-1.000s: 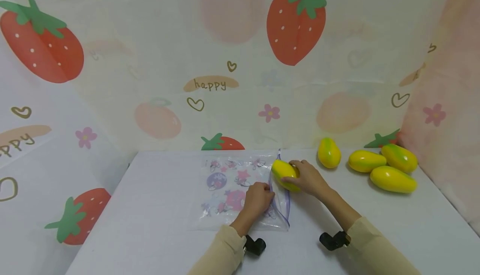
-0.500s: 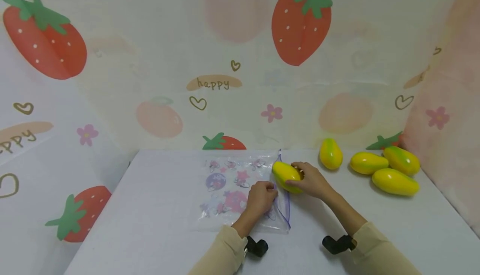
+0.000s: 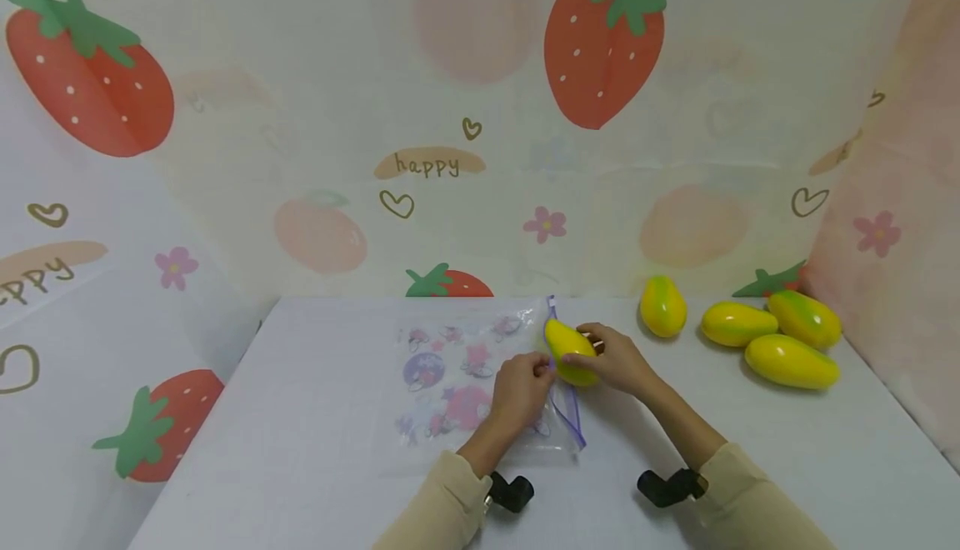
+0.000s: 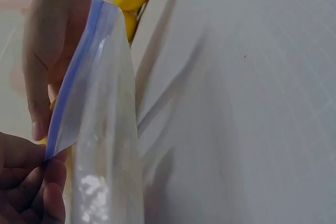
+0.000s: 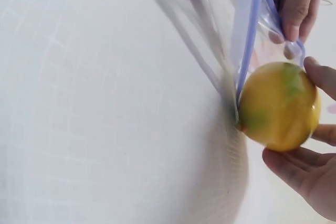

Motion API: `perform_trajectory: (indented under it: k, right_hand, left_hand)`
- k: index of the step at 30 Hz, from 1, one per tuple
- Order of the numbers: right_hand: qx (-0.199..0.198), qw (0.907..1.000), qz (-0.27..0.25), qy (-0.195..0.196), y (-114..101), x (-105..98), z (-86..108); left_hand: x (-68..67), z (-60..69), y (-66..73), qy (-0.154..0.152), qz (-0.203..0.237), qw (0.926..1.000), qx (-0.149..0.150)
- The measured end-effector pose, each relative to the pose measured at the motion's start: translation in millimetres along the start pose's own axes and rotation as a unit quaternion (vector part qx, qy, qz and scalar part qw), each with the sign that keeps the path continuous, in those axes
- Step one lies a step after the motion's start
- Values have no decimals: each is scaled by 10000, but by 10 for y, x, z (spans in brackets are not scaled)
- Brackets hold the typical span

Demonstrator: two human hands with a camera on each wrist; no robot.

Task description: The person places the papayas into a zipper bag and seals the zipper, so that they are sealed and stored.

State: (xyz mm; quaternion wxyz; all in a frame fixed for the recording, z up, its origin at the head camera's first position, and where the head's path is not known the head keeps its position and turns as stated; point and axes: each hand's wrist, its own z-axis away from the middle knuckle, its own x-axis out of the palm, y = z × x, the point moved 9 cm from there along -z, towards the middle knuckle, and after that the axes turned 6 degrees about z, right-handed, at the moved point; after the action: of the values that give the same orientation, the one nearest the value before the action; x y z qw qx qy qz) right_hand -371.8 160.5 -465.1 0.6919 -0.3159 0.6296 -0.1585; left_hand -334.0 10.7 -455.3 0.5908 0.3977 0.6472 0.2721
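Note:
A clear zip bag (image 3: pixel 450 375) with pink and purple prints lies on the table, its purple-edged mouth facing right. My left hand (image 3: pixel 521 392) pinches the upper edge of that mouth; in the left wrist view the fingers (image 4: pixel 31 187) grip the purple strip (image 4: pixel 71 85). My right hand (image 3: pixel 618 358) holds a yellow mango (image 3: pixel 572 352) at the mouth, thumb and fingers around it. In the right wrist view the mango (image 5: pixel 281 106) sits against the bag's opening, between the fingertips of my right hand (image 5: pixel 310 166). How far its tip is inside, I cannot tell.
Several more yellow mangoes lie at the back right: one (image 3: pixel 663 307) stands apart, and the others, among them the front one (image 3: pixel 791 362), are grouped near the right wall. A printed cloth backdrop (image 3: pixel 585 175) rises behind the white table (image 3: pixel 285 417).
My left hand has lifted the bag's purple edge slightly, and the mouth has opened around the mango's tip. The mango has tilted a little in my right hand.

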Motion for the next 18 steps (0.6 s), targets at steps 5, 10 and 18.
perform_trajectory:
  k: [5, 10, 18]
  right_hand:
    - [271, 9952, -702, -619, 67, 80, 25]
    - [345, 9902, -1077, -818, 89, 105, 37]
    - [325, 9887, -1331, -615, 71, 138, 32]
  left_hand:
    - [-32, 10, 10, 15, -49, 10000, 26]
    - [-28, 12, 12, -104, -86, 9999, -13]
    - [-12, 0, 114, -310, -60, 9993, 196]
